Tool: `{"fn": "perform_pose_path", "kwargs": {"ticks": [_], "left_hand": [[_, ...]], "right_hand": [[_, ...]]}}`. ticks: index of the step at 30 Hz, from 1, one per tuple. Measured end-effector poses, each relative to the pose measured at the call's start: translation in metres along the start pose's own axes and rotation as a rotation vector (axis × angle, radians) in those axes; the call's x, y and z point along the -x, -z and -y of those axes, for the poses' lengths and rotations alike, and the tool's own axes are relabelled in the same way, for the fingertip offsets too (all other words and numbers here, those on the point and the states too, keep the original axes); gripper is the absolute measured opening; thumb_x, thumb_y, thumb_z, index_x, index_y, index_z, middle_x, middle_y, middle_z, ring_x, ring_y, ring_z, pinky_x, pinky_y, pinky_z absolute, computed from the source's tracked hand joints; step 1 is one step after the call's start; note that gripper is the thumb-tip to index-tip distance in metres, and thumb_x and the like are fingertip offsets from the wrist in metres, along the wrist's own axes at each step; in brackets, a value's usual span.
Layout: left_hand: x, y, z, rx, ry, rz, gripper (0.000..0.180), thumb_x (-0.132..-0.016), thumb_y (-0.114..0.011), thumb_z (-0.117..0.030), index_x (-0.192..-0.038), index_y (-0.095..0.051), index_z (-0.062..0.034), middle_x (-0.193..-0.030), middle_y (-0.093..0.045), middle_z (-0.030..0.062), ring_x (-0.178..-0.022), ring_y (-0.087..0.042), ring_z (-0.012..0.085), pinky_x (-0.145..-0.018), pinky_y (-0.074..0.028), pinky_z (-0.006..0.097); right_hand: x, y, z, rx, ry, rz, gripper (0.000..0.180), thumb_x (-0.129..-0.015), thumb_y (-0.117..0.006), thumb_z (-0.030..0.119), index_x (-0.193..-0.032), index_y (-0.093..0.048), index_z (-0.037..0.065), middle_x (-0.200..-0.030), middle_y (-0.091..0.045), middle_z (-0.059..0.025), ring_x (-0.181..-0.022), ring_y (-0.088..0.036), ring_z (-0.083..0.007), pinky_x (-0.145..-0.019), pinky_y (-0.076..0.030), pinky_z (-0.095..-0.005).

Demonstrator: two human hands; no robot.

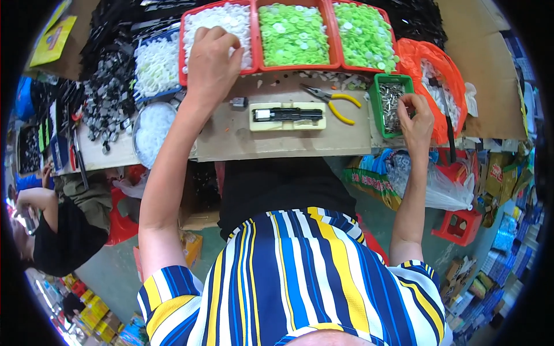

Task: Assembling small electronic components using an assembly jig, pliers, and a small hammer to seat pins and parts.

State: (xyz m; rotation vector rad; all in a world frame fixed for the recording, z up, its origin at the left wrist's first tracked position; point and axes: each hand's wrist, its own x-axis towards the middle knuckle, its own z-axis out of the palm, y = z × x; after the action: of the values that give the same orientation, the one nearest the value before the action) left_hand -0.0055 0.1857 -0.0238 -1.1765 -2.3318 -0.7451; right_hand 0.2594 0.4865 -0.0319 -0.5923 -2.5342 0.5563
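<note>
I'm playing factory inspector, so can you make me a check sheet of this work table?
Surface: brown board, with small scraps.
Job's things: black part in a cream holder; white pieces and green pieces in red compartments; green box of metal pins; pliers.
Clutter: black pieces heaped left.
Hands: left hand at white pieces, right hand at green box; grip unclear.
Cables: nothing seen.
Surroundings: another person left, red stool right.
</note>
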Motion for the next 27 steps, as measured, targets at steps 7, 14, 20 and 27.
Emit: {"fn": "perform_pose_path", "kwargs": {"ticks": [7,14,20,27], "left_hand": [[0.008,0.019,-0.043,1.036,0.684,0.259,0.014,-0.09,-0.073,-0.017,-0.092,-0.07,-0.0032,-0.083,-0.069,0.0007,-0.073,-0.063,0.0066,-0.067,-0.046,0.022],[0.05,0.002,-0.068,1.888,0.998,0.276,0.014,-0.093,-0.07,-0.014,-0.1,-0.067,-0.0021,-0.088,-0.068,0.0035,-0.072,-0.062,0.0103,-0.062,-0.048,0.02],[0.066,0.0,-0.074,1.991,1.02,0.29,0.014,-0.092,-0.07,-0.01,-0.101,-0.067,-0.0008,-0.087,-0.069,0.0057,-0.072,-0.064,0.0113,-0.061,-0.05,0.02],[0.069,0.003,-0.073,1.938,0.99,0.283,0.013,-0.09,-0.072,-0.01,-0.099,-0.068,-0.0012,-0.086,-0.07,0.0053,-0.073,-0.065,0.0109,-0.062,-0.05,0.02]], "right_hand": [[0.004,-0.013,0.054,-0.434,-0.062,0.089,0.008,-0.087,-0.065,0.003,-0.094,-0.065,-0.002,-0.081,-0.066,-0.0067,-0.076,-0.062,-0.0128,-0.072,-0.049,-0.0272],[-0.005,-0.036,0.135,-0.707,0.133,0.238,0.009,-0.082,-0.068,-0.001,-0.091,-0.068,0.0,-0.083,-0.065,-0.006,-0.077,-0.065,-0.0121,-0.064,-0.047,-0.0257],[-0.008,-0.04,0.156,-0.646,0.261,0.27,0.01,-0.08,-0.067,-0.003,-0.091,-0.067,-0.001,-0.085,-0.065,-0.0113,-0.075,-0.066,-0.0213,-0.067,-0.051,-0.0313],[-0.005,-0.043,0.157,-0.626,0.282,0.288,0.011,-0.08,-0.068,-0.003,-0.091,-0.067,-0.001,-0.086,-0.064,-0.0123,-0.077,-0.067,-0.0262,-0.067,-0.052,-0.034]]}}
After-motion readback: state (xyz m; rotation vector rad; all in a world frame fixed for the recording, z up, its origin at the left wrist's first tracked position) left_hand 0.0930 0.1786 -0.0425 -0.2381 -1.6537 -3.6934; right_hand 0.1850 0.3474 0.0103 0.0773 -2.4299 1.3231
